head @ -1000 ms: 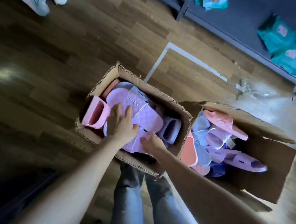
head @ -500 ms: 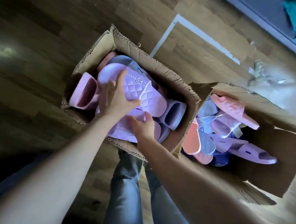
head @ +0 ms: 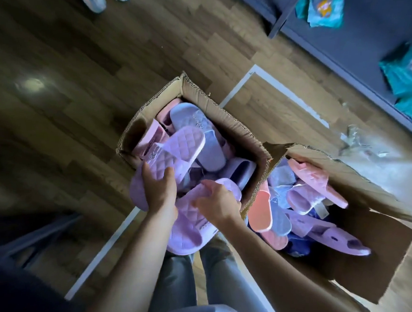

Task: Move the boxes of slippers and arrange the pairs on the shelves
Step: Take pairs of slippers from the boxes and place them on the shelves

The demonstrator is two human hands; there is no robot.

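Two-handed, gripping quilted lilac slipper (head: 176,150) in left hand (head: 159,193), second lilac slipper (head: 189,230) in right hand (head: 219,203), at cardboard box (head: 243,130).

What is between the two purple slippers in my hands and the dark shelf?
Only the second box, on the floor, lies between the left slipper, the right slipper and the shelf. Nothing else visible blocks them.

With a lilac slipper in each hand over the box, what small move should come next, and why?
Probably bring the two together as a pair. The left hand grips one lilac quilted slipper, the right hand a second lilac slipper, both held over the cardboard box. Pairing seems due before carrying them to the shelf.
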